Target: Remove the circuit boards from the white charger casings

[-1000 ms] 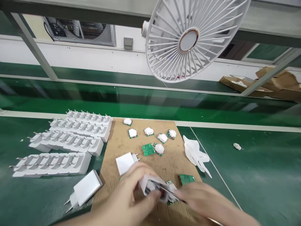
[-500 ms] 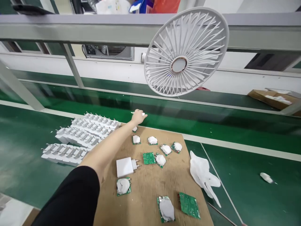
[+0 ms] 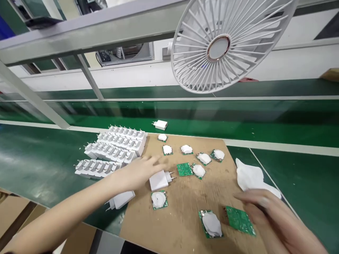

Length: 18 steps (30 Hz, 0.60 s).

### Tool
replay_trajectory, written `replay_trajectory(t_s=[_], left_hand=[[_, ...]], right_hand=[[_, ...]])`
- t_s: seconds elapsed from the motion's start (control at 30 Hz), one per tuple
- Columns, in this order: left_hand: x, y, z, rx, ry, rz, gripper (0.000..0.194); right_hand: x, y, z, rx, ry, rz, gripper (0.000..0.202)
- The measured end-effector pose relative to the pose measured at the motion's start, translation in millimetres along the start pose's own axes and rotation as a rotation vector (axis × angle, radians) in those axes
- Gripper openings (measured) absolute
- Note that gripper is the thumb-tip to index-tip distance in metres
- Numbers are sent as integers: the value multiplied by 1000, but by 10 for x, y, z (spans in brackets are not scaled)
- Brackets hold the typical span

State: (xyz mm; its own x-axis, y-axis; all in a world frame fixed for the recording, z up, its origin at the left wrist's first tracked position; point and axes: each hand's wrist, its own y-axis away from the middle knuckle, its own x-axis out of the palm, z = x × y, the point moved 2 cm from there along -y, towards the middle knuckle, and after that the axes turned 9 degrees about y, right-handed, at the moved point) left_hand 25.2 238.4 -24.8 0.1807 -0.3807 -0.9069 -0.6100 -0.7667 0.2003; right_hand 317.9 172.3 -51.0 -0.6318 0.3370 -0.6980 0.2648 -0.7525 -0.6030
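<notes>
My left hand [image 3: 144, 171], fingers spread and slightly bent, hovers at the upper left of a white plug charger [image 3: 159, 180] lying on the brown board [image 3: 182, 218]. Whether it touches the charger I cannot tell. My right hand [image 3: 272, 215], smeared by motion, reaches in from the right with fingers apart, beside a bare green circuit board [image 3: 239, 220]. Left of that lies a circuit board topped with grey-white putty [image 3: 212, 224]. Another putty-covered board [image 3: 159, 199] sits below the charger. A second white charger [image 3: 160, 124] rests on the green belt.
Rows of white charger housings [image 3: 106, 151] stand at left, with another charger [image 3: 122, 200] below them. Several putty-topped boards and a green circuit board [image 3: 184, 169] occupy the brown board's far half. A white cloth-like piece [image 3: 250, 174] lies right. A fan [image 3: 218, 47] hangs overhead.
My left hand has let go of a white charger on the green belt and come back toward the near charger. My right hand has entered from the lower right. The view has shifted.
</notes>
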Motion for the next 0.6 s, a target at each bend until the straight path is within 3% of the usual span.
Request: replay_trajectory(t_s=[0.1,0.27,0.37,0.43,0.5,0.6], left_hand=[[240,173,120,110,-23,40,94],[338,-26,230,203,148,38,78],[280,-84,265,170,277,65,65],[223,-84,287,127,356,60,57],[175,-83,308,38,544,60,51],[153,-95,321,-113,858,94,43]], right_hand=[[140,-321,87,-19,-2,129,17],[395,-597,-77,55,51,301,20],[569,-667,-124,-6,61,461,17],[701,-703,-106,-64,53,581,27],[826,-745,-80,-105,54,678,37],[964,-815,-70,-126,72,771,29]])
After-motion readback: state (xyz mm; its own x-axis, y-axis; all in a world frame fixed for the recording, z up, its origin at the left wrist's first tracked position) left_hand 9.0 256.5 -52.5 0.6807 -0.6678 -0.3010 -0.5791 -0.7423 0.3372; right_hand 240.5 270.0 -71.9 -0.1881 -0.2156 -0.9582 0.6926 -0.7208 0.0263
